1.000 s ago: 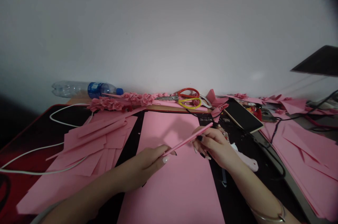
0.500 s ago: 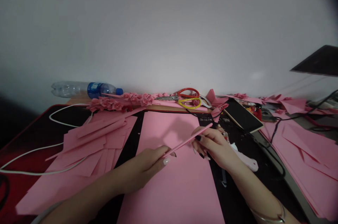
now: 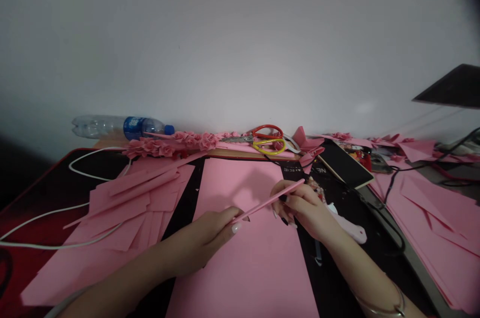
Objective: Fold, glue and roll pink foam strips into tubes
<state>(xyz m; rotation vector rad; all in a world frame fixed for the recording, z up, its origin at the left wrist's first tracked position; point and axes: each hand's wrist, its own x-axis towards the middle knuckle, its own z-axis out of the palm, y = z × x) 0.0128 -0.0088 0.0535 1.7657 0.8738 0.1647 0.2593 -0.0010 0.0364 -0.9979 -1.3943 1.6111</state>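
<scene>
A narrow rolled stick of pink paper [image 3: 268, 202] slants between my hands, its far end raised to the right. My left hand [image 3: 212, 238] is closed on the lower end, pinching it between thumb and fingers. At the upper part, my right hand [image 3: 302, 208] has its curled fingers closed around the stick; some fingertips are hidden behind it. Below both hands lies a large pink paper sheet [image 3: 243, 273] on a black mat [image 3: 330, 278]. Cut pink paper pieces [image 3: 131, 208] are piled to the left.
Pink paper roses [image 3: 202, 141], scissors [image 3: 268, 145] with red and yellow handles and a plastic bottle [image 3: 148, 128] lie along the wall. On the right are a black phone-like slab [image 3: 348, 165], a pale pink glue gun-like tool [image 3: 350, 228], cables and stacked pink sheets [image 3: 431, 238].
The upper end of the paper stick has dipped slightly, and my right hand's fingers have shifted a little on it. My left hand stays almost still.
</scene>
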